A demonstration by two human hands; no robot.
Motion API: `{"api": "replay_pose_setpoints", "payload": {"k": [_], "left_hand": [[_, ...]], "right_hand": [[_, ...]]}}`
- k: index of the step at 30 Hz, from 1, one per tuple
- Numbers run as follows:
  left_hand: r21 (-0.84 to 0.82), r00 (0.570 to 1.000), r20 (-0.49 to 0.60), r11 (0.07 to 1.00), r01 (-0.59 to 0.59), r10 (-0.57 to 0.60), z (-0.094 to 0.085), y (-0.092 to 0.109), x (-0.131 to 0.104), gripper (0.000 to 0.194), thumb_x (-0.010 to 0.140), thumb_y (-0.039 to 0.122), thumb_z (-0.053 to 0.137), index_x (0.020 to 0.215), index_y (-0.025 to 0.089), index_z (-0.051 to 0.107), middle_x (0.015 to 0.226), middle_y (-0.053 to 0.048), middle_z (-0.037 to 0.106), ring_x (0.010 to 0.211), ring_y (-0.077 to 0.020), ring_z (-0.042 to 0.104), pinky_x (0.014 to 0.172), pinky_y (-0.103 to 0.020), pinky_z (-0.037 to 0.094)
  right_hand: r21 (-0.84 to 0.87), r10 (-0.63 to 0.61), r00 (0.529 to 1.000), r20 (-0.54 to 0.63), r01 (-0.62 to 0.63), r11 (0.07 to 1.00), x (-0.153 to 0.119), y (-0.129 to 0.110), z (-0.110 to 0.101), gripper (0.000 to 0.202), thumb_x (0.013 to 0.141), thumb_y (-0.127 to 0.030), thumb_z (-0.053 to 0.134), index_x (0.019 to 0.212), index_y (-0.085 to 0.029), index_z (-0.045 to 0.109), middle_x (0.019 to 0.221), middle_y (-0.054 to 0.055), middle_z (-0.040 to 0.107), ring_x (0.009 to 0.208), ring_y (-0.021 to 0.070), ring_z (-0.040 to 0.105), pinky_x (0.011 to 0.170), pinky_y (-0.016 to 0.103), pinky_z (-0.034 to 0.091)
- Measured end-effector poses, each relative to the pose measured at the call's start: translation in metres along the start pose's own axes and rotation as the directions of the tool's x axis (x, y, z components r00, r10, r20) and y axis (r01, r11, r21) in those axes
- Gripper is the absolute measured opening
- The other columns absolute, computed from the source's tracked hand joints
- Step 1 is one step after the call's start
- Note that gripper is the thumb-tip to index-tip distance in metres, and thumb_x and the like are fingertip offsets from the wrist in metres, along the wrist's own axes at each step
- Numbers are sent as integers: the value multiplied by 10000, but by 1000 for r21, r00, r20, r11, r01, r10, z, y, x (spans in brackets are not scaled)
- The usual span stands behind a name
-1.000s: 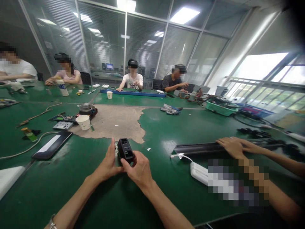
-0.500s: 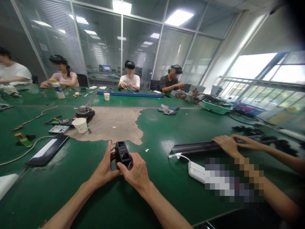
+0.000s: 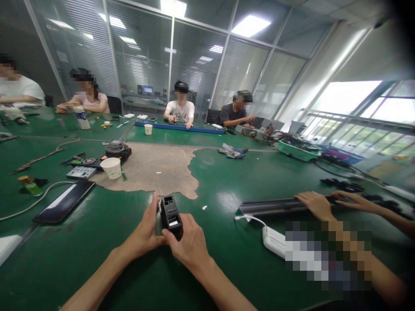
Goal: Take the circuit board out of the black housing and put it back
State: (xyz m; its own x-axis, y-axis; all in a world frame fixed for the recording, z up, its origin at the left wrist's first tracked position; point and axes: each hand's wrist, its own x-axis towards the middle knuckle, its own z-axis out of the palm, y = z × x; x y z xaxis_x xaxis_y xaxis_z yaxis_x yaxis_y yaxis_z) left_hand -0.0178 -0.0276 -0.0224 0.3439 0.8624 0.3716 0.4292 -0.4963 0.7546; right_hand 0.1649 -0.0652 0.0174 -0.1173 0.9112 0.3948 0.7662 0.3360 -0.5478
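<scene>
A small black box-shaped device with slots and openings in its top face is held up in front of me, over the green table. My right hand grips it from the right side, thumb near its lower end. On the other side my left hand is open, its fingers stretched upward beside the device and its thumb reaching toward the bottom of it. Whether the left thumb touches the device I cannot tell. The device's underside is hidden.
A brown worn patch marks the green table. Left stand a paper cup, circuit parts and a phone-like black slab. Right, a co-worker's hands hold a long black bar near a white power strip.
My view has shifted slightly, moving most things a little to the right. The device is tilted a bit differently in my right hand, and the left fingers appear slightly farther from it.
</scene>
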Motion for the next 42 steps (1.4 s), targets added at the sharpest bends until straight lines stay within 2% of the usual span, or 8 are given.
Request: {"api": "replay_pose_setpoints", "payload": {"k": [4, 8, 14, 19, 24, 31, 36, 42], "left_hand": [[33, 999, 34, 999, -28, 27, -3, 7, -1, 1224, 715, 443, 744, 1507, 273, -174, 1535, -195, 230, 1388, -387, 285, 1088, -627, 270], [64, 1000, 10, 998, -1, 0, -1, 12, -2, 1212, 731, 440, 723, 1504, 242, -190, 1471, -195, 335, 1322, -359, 382, 1065, -590, 322], [223, 996, -24, 972, -76, 83, 2, 4, -5, 1306, 629, 452, 769, 1513, 197, -157, 1541, -215, 190, 1376, -412, 277, 1084, -584, 280], [245, 998, -10, 967, -65, 70, 4, 2, -5, 1289, 621, 354, 753, 1511, 185, -164, 1489, -217, 290, 1301, -396, 385, 1048, -569, 330], [252, 1000, -29, 968, -5, 12, 6, 5, -5, 1245, 653, 327, 724, 1511, 161, -163, 1392, -213, 405, 1198, -365, 469, 996, -542, 385], [216, 999, -38, 976, 35, -27, 4, 12, -3, 1319, 634, 462, 771, 1504, 210, -188, 1445, -197, 375, 1267, -369, 417, 1024, -560, 359], [178, 996, -24, 980, 92, -89, 4, 16, -4, 1333, 620, 481, 789, 1507, 232, -175, 1429, -190, 382, 1287, -376, 400, 1029, -578, 348], [147, 993, -25, 982, 122, -119, 3, 15, -2, 1270, 659, 403, 761, 1511, 219, -163, 1372, -171, 420, 1244, -336, 445, 1036, -544, 350]], "right_hand": [[-12, 1, 999, -36, -2, 1000, -1, -1, 3, 716, 742, -471, 710, 1334, -155, 459, 1155, 137, 586, 1054, 294, 583, 890, 418, 498], [-1, -13, 1000, 20, 13, 1000, 1, -5, -3, 478, 797, -357, 646, 1227, -173, 550, 1071, 102, 626, 993, 257, 602, 883, 383, 495], [-117, 40, 993, 108, -28, 993, 2, -14, -8, 368, 776, -369, 647, 1093, -186, 603, 979, 86, 640, 934, 253, 613, 848, 375, 492], [-126, 96, 994, 47, -89, 988, 2, -15, -3, 646, 700, -480, 718, 1225, -153, 532, 1068, 124, 626, 994, 287, 606, 868, 396, 486], [-79, 119, 991, 65, -114, 990, 4, -16, 1, 312, 769, -373, 650, 1008, -177, 607, 946, 93, 644, 887, 251, 636, 811, 362, 497], [17, 87, 995, -48, -86, 996, 12, -26, -14, 296, 806, -316, 611, 1067, -177, 603, 965, 80, 641, 900, 232, 624, 827, 340, 490], [-23, 110, 987, -121, -114, 993, 23, -10, -39, 270, 834, -326, 586, 1060, -179, 611, 982, 85, 642, 924, 232, 613, 844, 334, 471], [-126, 214, 974, -68, -222, 967, 14, 22, -32, 204, 828, -320, 586, 975, -182, 620, 914, 77, 643, 870, 230, 633, 801, 321, 470]]}}
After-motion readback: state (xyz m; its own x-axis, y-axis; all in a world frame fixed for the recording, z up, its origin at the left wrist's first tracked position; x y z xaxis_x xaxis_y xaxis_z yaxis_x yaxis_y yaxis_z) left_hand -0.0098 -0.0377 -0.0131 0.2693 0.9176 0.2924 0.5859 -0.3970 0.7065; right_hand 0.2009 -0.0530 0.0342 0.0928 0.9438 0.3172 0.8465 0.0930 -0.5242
